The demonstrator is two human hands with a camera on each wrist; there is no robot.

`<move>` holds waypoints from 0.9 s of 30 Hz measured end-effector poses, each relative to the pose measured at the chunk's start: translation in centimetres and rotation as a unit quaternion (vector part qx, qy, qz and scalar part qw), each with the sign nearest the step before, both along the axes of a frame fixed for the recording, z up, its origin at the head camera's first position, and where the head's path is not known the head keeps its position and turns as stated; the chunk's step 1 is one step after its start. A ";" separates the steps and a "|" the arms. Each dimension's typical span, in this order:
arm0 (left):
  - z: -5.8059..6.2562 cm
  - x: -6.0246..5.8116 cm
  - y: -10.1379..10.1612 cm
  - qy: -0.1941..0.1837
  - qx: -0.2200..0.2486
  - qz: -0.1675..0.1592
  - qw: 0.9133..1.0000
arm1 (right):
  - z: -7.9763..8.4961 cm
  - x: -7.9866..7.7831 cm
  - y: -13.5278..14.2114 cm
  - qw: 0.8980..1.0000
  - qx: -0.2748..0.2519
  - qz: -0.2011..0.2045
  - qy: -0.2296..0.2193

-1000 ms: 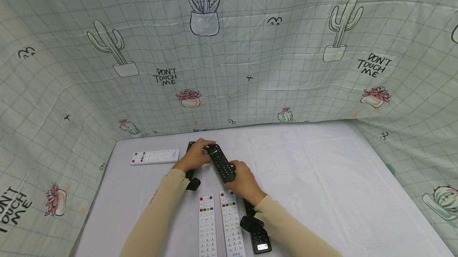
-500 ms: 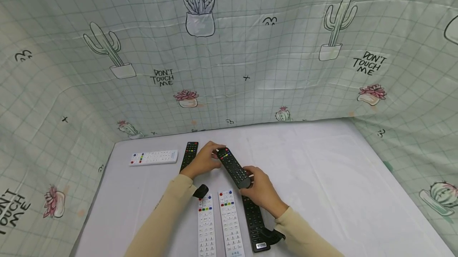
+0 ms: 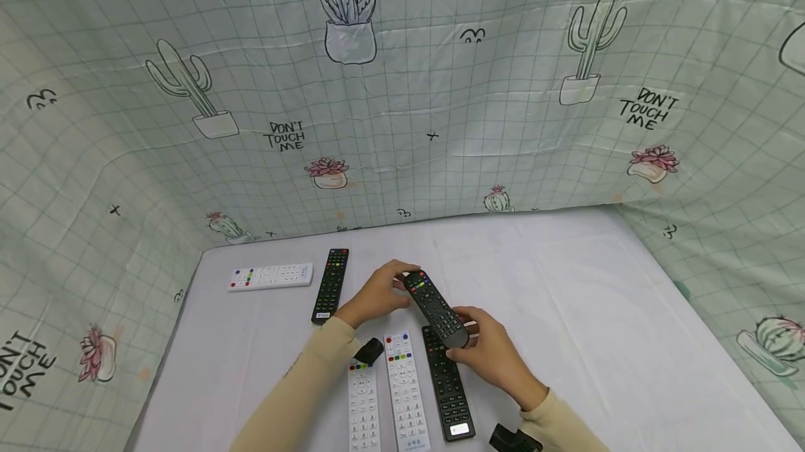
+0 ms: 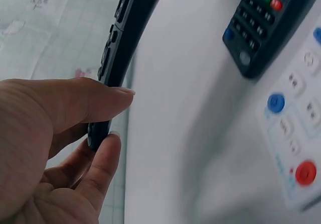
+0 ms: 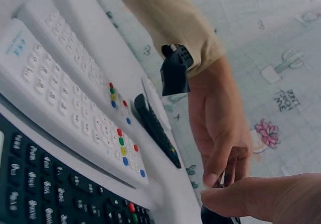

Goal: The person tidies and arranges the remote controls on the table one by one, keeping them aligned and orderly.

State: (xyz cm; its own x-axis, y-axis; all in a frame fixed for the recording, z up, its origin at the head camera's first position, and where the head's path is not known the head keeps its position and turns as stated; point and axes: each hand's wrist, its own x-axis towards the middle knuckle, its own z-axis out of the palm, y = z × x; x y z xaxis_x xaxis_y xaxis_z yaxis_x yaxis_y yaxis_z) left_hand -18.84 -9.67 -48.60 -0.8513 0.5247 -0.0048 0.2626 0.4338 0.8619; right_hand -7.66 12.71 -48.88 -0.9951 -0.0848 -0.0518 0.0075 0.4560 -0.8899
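Both hands hold a black remote control (image 3: 436, 309) raised over the table, tilted with its buttons up. My left hand (image 3: 380, 293) pinches its far end, the one with coloured buttons; the left wrist view has thumb and fingers on either side of that remote (image 4: 125, 38). At the near end, my right hand (image 3: 497, 353) grips the rounded edge between thumb and fingers. In the right wrist view the right thumb (image 5: 261, 199) covers most of the remote (image 5: 215, 217). Just below the held remote lies another black remote (image 3: 449, 389) with a white label.
Two white remotes (image 3: 407, 396) lie lengthwise left of the lower black one, the outer white remote (image 3: 363, 406) partly under the left wrist camera. Farther left are a black remote (image 3: 330, 284) and a crosswise white remote (image 3: 270, 277). A patterned cloth (image 3: 434, 172) walls the white table.
Both hands have carried the held remote to the right and nearer, past the white remotes. The black remote at the left, partly covered before, is now uncovered.
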 end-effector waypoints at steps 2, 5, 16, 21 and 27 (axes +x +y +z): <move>-0.1 0.3 0.5 -0.002 0.000 -0.007 1.000 | 0.0 0.4 0.5 1.000 -0.005 -0.007 -0.004; -0.2 0.6 1.3 -0.002 0.004 -0.019 1.000 | -0.3 1.2 1.1 1.000 -0.007 -0.021 -0.014; -0.9 1.5 4.0 -0.011 -0.012 -0.066 0.998 | -1.5 3.5 3.3 0.998 0.012 -0.049 -0.038; -0.8 1.6 4.9 -0.019 -0.020 -0.085 0.996 | -1.9 4.1 3.9 0.998 0.021 -0.049 -0.046; -1.1 1.4 5.8 -0.021 -0.042 -0.106 0.993 | -2.4 4.7 4.4 0.997 0.029 -0.048 -0.057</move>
State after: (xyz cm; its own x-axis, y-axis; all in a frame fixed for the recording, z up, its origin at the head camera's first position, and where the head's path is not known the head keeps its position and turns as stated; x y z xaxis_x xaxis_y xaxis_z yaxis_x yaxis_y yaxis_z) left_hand -17.45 -3.84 -49.71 -0.7198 0.6884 -0.0890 0.3199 0.4428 0.8376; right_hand -3.00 17.11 -51.26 -0.9858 0.0165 -0.1670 0.1528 0.4998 -0.8526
